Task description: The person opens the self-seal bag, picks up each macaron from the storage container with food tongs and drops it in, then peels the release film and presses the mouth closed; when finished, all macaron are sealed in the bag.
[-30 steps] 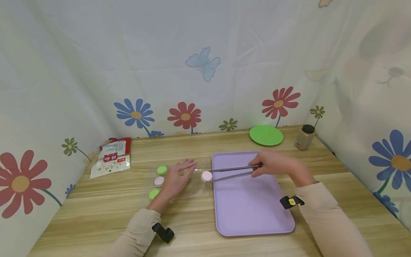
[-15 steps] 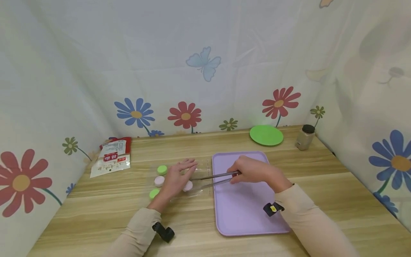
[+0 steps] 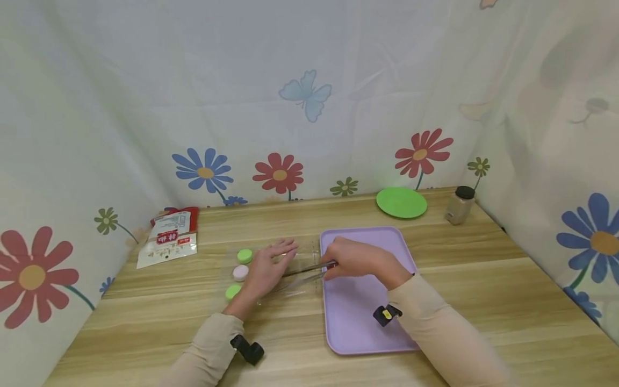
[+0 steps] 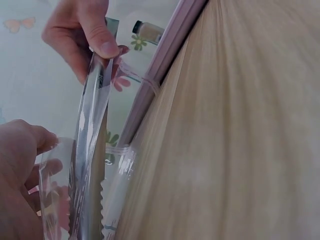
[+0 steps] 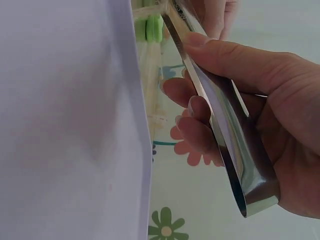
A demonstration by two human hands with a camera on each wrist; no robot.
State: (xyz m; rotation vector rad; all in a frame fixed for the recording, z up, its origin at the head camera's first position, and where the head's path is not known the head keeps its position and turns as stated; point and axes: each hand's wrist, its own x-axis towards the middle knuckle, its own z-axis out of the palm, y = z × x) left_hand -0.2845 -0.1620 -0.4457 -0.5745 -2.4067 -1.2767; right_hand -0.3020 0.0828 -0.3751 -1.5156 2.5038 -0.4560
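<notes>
My left hand [image 3: 265, 274] pinches the edge of a clear plastic bag [image 4: 54, 195] lying on the table. My right hand [image 3: 355, 258] grips metal tongs [image 5: 230, 130] whose arms reach leftward inside the bag, seen through the film in the left wrist view. The tong tips are hidden behind my left hand in the head view. Left of that hand lie a green macaron [image 3: 244, 256], a pink macaron [image 3: 240, 273] and another green macaron [image 3: 232, 292] in the bag. Below my right hand is a purple tray [image 3: 367, 317].
A red and white food packet [image 3: 169, 237] lies at the back left of the wooden table [image 3: 159, 328]. At the back right are a green plate [image 3: 401, 202] and a black-lidded jar [image 3: 460, 206]. A flowered curtain [image 3: 232, 97] closes off the back and sides.
My right hand has moved left with the tongs, carrying a pink macaron from beside the tray into the bag; that macaron is now hidden behind my left hand, which has stayed put.
</notes>
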